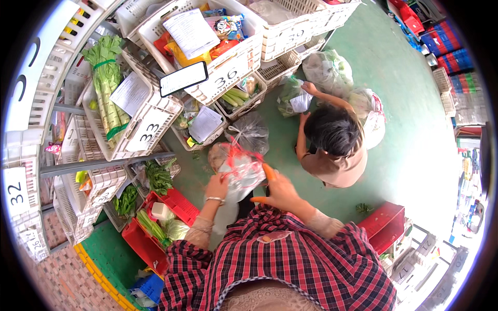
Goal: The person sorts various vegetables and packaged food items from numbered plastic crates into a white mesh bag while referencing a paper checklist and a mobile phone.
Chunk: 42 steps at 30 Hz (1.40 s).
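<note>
A clear plastic bag [241, 168] with red ties or handles hangs in front of me, something pale brown showing through its left side. My left hand [216, 187] is closed on the left edge of this bag; a bracelet circles that wrist. My right hand [284, 193] is at the bag's right edge, thumb and index finger spread apart. Orange covers are on those two fingers. Whether the index fingertip touches the bag, I cannot tell. Behind it, another clear bag [250, 129] lies on the green floor.
A person [337, 145] crouches ahead on the right, hands at a bag of greens [290, 98] with a paper. Filled bags [328, 70] stand beyond. White crates [150, 124] of groceries line the left. Red crates lie at lower left [181, 205] and right [386, 225].
</note>
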{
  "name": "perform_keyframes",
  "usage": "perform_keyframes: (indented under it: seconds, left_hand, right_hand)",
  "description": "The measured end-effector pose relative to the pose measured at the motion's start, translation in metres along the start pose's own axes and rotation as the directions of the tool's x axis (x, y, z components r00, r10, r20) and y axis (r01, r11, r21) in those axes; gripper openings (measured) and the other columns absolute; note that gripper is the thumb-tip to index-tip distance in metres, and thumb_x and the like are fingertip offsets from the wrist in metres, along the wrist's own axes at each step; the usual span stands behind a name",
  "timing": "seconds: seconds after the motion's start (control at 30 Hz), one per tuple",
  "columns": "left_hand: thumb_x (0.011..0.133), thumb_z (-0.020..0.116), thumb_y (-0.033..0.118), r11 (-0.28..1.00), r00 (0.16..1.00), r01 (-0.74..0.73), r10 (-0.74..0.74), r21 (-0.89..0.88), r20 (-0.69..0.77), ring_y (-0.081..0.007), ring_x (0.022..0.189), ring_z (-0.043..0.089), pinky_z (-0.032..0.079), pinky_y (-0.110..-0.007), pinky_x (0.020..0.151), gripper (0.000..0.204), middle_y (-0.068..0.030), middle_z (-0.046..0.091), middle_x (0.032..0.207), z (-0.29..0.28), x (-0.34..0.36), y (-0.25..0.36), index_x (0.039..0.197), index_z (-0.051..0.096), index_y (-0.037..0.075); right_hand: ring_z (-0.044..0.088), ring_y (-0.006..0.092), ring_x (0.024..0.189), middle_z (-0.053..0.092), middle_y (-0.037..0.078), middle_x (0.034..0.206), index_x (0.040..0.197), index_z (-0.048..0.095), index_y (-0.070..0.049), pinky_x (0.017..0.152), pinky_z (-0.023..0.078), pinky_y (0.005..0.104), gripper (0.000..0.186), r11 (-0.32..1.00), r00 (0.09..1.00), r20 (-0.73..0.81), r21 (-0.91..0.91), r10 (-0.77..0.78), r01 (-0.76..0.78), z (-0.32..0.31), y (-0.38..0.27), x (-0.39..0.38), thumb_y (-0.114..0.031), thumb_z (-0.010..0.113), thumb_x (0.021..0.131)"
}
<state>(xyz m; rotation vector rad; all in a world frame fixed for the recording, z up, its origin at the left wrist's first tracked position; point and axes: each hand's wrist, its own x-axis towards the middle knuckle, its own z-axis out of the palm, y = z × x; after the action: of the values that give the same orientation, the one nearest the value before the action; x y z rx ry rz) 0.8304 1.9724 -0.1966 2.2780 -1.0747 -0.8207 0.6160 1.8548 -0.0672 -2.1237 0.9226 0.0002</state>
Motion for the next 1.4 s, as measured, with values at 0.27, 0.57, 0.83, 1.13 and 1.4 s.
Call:
perform_keyframes:
  seconds: [0.27, 0.57, 0.83, 1.13, 1.4]
  left_hand:
    - [0.078, 0.064, 0.031, 0.861, 0.987, -0.037, 0.110, -0.506, 0.114, -0.0114, 0.060, 0.048, 0.043, -0.024, 0.057, 0.036, -0.0066, 0.056, 0.080, -0.004, 0.043, 0.059, 0.102, 0.059, 0.004]
    - [0.084, 0.058, 0.019, 0.588, 0.933, 0.292, -0.003, -0.754, 0.359, -0.0071, 0.072, 0.053, 0.046, -0.021, 0.062, 0.027, 0.0003, 0.055, 0.084, -0.054, 0.017, -0.086, 0.107, 0.055, 0.005]
    - [0.087, 0.053, 0.026, 0.466, 0.902, 0.430, -0.188, -0.773, 0.389, -0.0136, 0.079, 0.058, 0.048, -0.025, 0.066, 0.030, -0.0046, 0.059, 0.093, -0.104, 0.033, -0.096, 0.108, 0.053, 0.004]
    - [0.088, 0.052, 0.025, -0.099, 0.981, -0.073, -0.188, -0.992, -0.053, -0.0237, 0.092, 0.057, 0.051, -0.037, 0.082, 0.042, -0.0130, 0.055, 0.101, -0.168, 0.226, 0.041, 0.118, 0.041, -0.003]
    - [0.084, 0.059, 0.021, -0.042, 0.978, -0.158, -0.146, -0.987, -0.150, -0.0227, 0.085, 0.058, 0.056, -0.036, 0.071, 0.037, -0.0128, 0.056, 0.100, -0.175, 0.239, 0.058, 0.109, 0.051, -0.005]
  right_hand:
    - [0.059, 0.0156, 0.066, 0.061, 0.011, 0.077, 0.112, 0.047, 0.007, 0.057, 0.045, 0.0279, 0.050, 0.520, 0.818, 0.069, 0.740, 0.571, -0.426, 0.104, 0.070, 0.064, -0.015, 0.066, 0.072]
    - [0.056, 0.0151, 0.074, 0.059, 0.007, 0.087, 0.104, 0.054, 0.001, 0.063, 0.045, 0.0279, 0.037, 0.545, 0.649, -0.202, 0.746, 0.733, -0.383, 0.048, 0.169, 0.074, 0.000, 0.058, 0.068]
    - [0.059, 0.0243, 0.076, 0.060, 0.018, 0.081, 0.095, 0.054, 0.009, 0.065, 0.046, 0.0338, 0.042, 0.638, 0.535, -0.362, 0.550, 0.763, -0.538, 0.037, 0.204, 0.076, -0.014, 0.062, 0.061]
    - [0.060, 0.0251, 0.070, 0.062, 0.017, 0.080, 0.091, 0.058, 0.007, 0.062, 0.047, 0.0355, 0.040, 0.633, 0.464, -0.459, 0.344, 0.758, -0.694, 0.050, 0.244, 0.035, -0.018, 0.062, 0.060]
    - [0.054, 0.0162, 0.059, 0.058, 0.007, 0.076, 0.100, 0.054, 0.005, 0.051, 0.046, 0.0309, 0.037, 0.574, 0.545, -0.281, 0.651, 0.790, -0.497, 0.034, 0.262, -0.007, -0.002, 0.057, 0.064]
